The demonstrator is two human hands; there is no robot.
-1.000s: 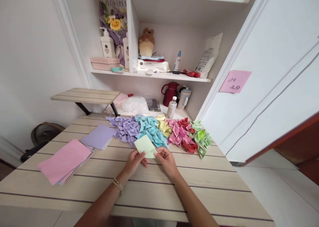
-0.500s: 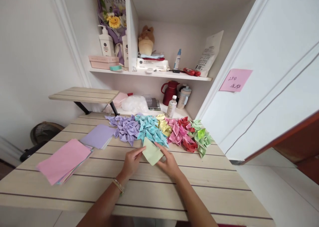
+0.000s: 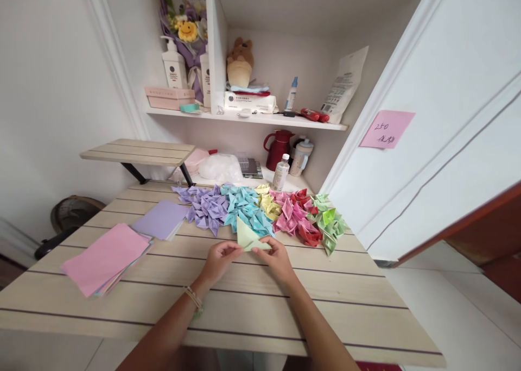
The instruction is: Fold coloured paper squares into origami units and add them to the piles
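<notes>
A pale green sheet of origami paper (image 3: pixel 247 235), bent over into a triangle, is held up between my two hands. My left hand (image 3: pixel 220 259) pinches its left corner between thumb and fingers. On the other side, my right hand (image 3: pixel 277 258) grips the right corner and lower edge. Just beyond the paper lies a row of folded paper pieces: purple ones (image 3: pixel 207 208), blue ones (image 3: pixel 244 202), yellow ones (image 3: pixel 267 205), pink ones (image 3: pixel 291 213), red ones (image 3: pixel 309 236) and green ones (image 3: pixel 331 230).
Pink sheets (image 3: pixel 106 257) and purple sheets (image 3: pixel 160 219) are stacked on the left of the slatted table (image 3: pixel 244 306). A small raised stand (image 3: pixel 138 148) is at the back left. Behind the folded pieces are a bottle (image 3: pixel 280 173) and a red jug (image 3: pixel 279 149); a shelf (image 3: pixel 252 120) runs above.
The green paper was a flat, open square; now it is bent over into a triangle. Both hands have shifted slightly, with the fingers closing at its lower edge.
</notes>
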